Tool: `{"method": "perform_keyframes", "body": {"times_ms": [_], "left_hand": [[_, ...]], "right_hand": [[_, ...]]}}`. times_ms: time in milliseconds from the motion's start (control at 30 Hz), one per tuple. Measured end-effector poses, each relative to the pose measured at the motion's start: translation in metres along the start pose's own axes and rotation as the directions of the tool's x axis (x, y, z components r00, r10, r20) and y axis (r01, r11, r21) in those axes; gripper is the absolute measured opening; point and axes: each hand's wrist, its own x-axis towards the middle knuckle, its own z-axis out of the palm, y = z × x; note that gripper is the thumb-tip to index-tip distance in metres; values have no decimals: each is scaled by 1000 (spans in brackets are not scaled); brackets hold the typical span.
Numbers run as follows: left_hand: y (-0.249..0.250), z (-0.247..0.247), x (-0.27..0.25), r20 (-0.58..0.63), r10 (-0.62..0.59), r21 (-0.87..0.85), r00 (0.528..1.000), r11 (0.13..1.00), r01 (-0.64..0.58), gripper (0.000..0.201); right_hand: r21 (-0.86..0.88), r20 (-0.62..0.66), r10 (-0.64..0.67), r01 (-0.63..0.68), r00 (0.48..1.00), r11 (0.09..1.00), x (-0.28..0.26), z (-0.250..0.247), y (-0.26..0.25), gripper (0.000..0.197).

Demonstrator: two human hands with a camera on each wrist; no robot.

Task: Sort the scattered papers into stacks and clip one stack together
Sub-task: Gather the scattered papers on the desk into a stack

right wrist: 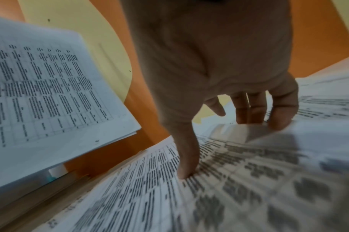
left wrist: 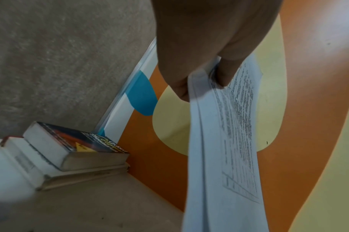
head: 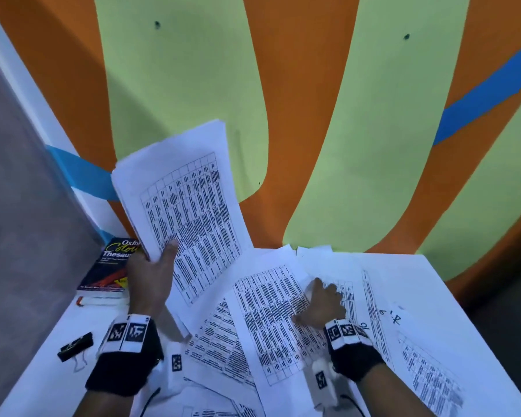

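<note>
My left hand (head: 160,260) holds a stack of printed papers (head: 187,206) lifted off the table and tilted toward the wall, thumb on the top sheet and fingers behind; the left wrist view shows the left hand (left wrist: 205,84) pinching the stack (left wrist: 219,157) at its edge. My right hand (head: 313,302) is on a printed sheet (head: 271,320) lying on the table. In the right wrist view its thumb (right wrist: 185,164) presses that sheet (right wrist: 249,180) while the fingers (right wrist: 280,113) curl its far edge upward. A black binder clip (head: 76,346) lies at the table's left side, apart from both hands.
Several more printed sheets overlap across the white table (head: 36,377), some with handwritten marks at the right (head: 385,317). A thesaurus on top of another book (head: 109,272) sits in the back left corner against the orange and green wall (head: 313,115).
</note>
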Motion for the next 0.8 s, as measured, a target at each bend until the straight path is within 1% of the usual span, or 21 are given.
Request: {"method": "perform_keyframes", "body": {"times_ms": [67, 100, 133, 167, 200, 233, 267, 300, 333, 367, 400, 433, 500, 567, 600, 633, 667, 733, 767, 800], "left_hand": [[-1, 1, 3, 6, 22, -1, 1000, 1000, -22, 31], [-2, 2, 5, 8, 22, -5, 1000, 1000, -22, 31], [0, 2, 5, 4, 19, -4, 1000, 1000, -19, 33], [1, 2, 7, 1, 20, 1, 1000, 1000, -20, 35], [4, 1, 7, 1, 25, -5, 1000, 1000, -25, 36], [6, -2, 9, -2, 30, -14, 1000, 999, -30, 36], [9, -5, 10, -9, 41, -12, 999, 999, -41, 36], [13, -8, 12, -30, 52, -7, 998, 999, -52, 33], [17, -13, 13, -61, 69, -11, 996, 998, -70, 26], [20, -16, 16, -90, 85, -26, 992, 996, -87, 14], [24, -21, 18, -118, 98, -33, 988, 994, -103, 6], [26, -24, 20, -132, 98, -35, 986, 994, -103, 4], [26, -30, 27, -162, 75, -23, 984, 997, -79, 9], [26, -32, 33, -170, 53, -19, 984, 998, -57, 10], [28, -32, 34, -171, 51, -10, 984, 999, -53, 14], [30, -30, 35, -169, 47, -9, 984, 999, -49, 16], [32, -27, 36, -170, 58, -8, 984, 998, -60, 16], [35, -23, 35, -164, 55, -6, 985, 998, -56, 26], [33, -23, 37, -148, 62, -3, 987, 998, -63, 24], [32, -23, 39, -139, 70, 9, 988, 998, -70, 20]], "right_hand": [[46, 25, 57, -58, 998, 997, 5, -3, 5, 107], [81, 26, 59, -61, 998, 995, 7, -4, 8, 103], [146, 9, 34, -35, 999, 989, 9, -5, 11, 92], [222, -36, -4, 12, 999, 975, 8, -7, 13, 72], [285, -99, -42, 68, 994, 956, 8, -10, 16, 45], [322, -150, -74, 119, 986, 939, 6, -15, 19, 25], [335, -200, -100, 164, 975, 928, 5, -23, 23, 19], [336, -247, -117, 198, 962, 921, 4, -35, 27, 19], [307, -294, -143, 235, 945, 922, 3, -48, 32, 11], [263, -353, -169, 271, 920, 926, 2, -64, 38, 10], [214, -393, -188, 288, 900, 933, 4, -78, 43, 22], [197, -410, -203, 304, 889, 932, 4, -96, 48, 24], [169, -355, -289, 365, 889, 916, 4, -127, 50, 20], [136, -262, -389, 433, 883, 891, 4, -148, 42, 33], [124, -204, -434, 463, 878, 878, 4, -151, 35, 41], [86, -140, -472, 485, 871, 870, 4, -149, 27, 46], [32, -78, -491, 495, 868, 868, 4, -142, 17, 46], [-17, 11, -506, 506, 863, 863, 11, -119, 1, 34], [-31, 43, -506, 507, 862, 861, 14, -107, -7, 25], [-46, 69, -511, 514, 857, 857, 18, -95, -12, 22]]}}
